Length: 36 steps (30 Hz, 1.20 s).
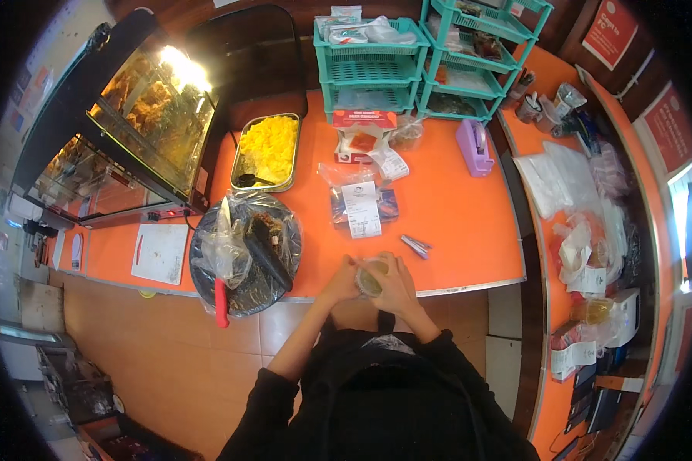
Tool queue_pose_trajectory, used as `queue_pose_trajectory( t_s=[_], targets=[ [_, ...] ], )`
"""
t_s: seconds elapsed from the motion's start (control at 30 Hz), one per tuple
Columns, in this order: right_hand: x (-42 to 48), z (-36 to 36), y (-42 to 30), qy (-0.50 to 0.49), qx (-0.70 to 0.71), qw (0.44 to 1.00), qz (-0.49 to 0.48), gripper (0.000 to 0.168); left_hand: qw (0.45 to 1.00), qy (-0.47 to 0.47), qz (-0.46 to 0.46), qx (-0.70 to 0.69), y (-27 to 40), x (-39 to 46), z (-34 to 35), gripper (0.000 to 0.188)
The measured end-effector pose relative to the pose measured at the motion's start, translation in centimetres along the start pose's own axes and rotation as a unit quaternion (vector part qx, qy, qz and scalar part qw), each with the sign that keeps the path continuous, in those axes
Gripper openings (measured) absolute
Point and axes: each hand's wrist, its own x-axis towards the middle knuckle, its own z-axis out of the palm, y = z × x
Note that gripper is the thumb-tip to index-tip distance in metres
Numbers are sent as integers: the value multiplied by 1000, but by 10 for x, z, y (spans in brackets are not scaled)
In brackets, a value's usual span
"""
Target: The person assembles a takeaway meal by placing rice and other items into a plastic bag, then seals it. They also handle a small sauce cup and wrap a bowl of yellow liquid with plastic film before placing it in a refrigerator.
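Note:
Both my hands close around a small round clear plastic cup at the front edge of the orange counter. My left hand grips its left side, and my right hand holds its right side and rim. The cup's content looks greenish. Beyond it lies a dark box in a clear bag with a printed receipt on top. A stapler rests to the right. Farther back stands an opened food box with something reddish inside, a second receipt and a small clear bag beside it.
At left, a plastic-covered black round board bears a red-handled knife and a mortar pestle-like dark tool. Behind are a tray of yellow food and a lit glass display warmer. Teal racks and a purple tape dispenser stand farther back.

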Motion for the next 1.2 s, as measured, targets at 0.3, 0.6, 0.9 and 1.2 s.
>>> queue_pose_trajectory(
  t_s=[0.3, 0.6, 0.9, 1.2],
  targets=[
    [-38, 26, 44, 116, 123, 951, 257, 30, 968, 207, -137, 18, 58, -15, -27, 12],
    [-30, -5, 26, 149, 62, 965, 206, 10, 955, 247, -102, -131, 72, -2, -43, 9],
    [-16, -5, 29, 126, 62, 970, 198, 13, 842, 112, -173, -499, 89, 10, -57, 20],
    [27, -32, -8, 17, 125, 992, -20, 25, 886, 23, -119, -448, 107, 24, -80, 19]
  ],
)
